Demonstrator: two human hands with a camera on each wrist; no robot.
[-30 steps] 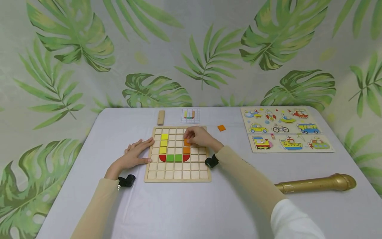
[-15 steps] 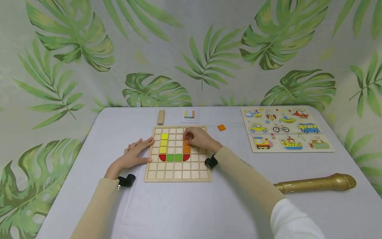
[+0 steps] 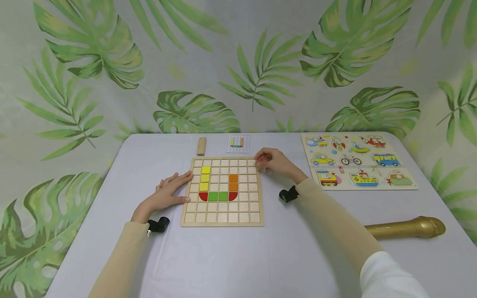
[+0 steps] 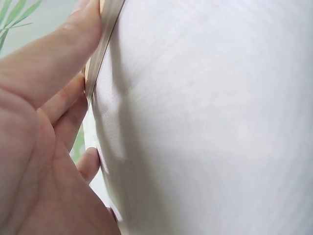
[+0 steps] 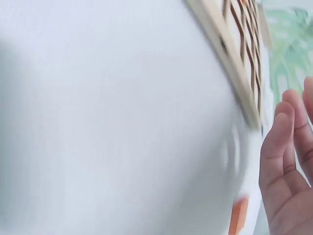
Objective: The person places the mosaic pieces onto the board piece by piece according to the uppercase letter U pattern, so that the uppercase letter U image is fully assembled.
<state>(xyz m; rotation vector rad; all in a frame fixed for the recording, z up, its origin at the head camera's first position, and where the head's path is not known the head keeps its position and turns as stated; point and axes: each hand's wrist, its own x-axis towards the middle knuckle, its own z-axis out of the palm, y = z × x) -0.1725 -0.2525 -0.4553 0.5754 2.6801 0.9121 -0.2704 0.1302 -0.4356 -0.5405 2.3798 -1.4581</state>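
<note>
The wooden grid board (image 3: 244,217) lies flat on the table and carries square yellow tiles (image 3: 205,178), green tiles (image 3: 218,196), red rounded tiles (image 3: 232,196) and two orange tiles (image 3: 233,182), together a U shape. At the board's left edge rests my left hand (image 3: 167,195), fingers extended; the left wrist view has its thumb against the rim. My right hand (image 3: 275,162) hovers by the board's far right corner, fingers slightly bent, holding nothing. A loose orange tile (image 5: 238,215) lies on the table near that hand in the right wrist view; the hand hides it in the head view.
Behind the board are a small wooden block (image 3: 201,146) and a printed pattern card (image 3: 238,144). A vehicle puzzle board (image 3: 346,165) lies at the far right, with a gold microphone (image 3: 410,228) in front of it. A leaf-print cloth hangs behind the table.
My right hand has left the orange tiles on the board and moved right, over the place of the loose orange tile. My left hand has stayed still.
</note>
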